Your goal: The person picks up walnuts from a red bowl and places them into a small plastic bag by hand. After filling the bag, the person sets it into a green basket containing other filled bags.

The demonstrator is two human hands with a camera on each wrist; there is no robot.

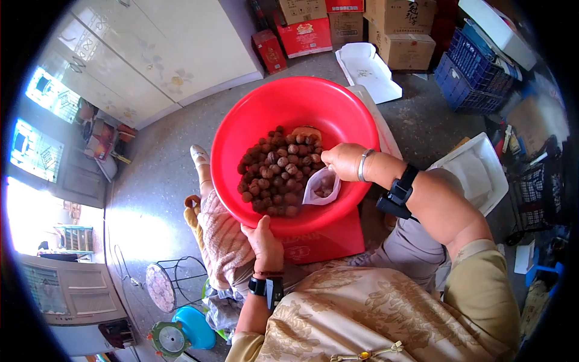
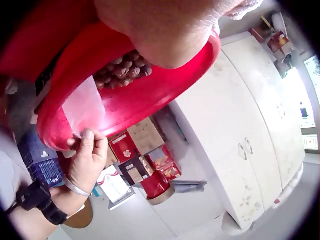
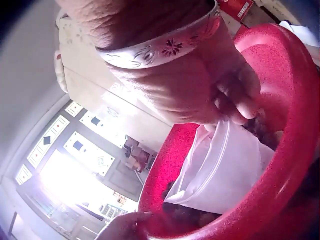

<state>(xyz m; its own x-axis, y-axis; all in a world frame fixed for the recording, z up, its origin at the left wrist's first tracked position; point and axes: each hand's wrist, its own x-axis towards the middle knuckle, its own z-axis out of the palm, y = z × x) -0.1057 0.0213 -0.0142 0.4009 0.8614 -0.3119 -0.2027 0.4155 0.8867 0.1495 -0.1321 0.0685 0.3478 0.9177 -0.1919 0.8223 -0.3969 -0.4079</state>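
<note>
A large red basin holds a heap of brown walnuts, with an orange-brown piece at the heap's far edge. My right hand pinches the edge of a small white bag inside the basin, on its right side. The bag's mouth faces up in the head view, and several small roundish things show in it. In the right wrist view, the pale bag hangs from the fingertips. At the near left, my left hand grips the basin's rim, its thumb at the edge.
Under the basin is a red box. A white foam tray and cardboard boxes lie beyond it, with blue crates at the far right. To the right stands another white foam box. A wire stand sits at the left.
</note>
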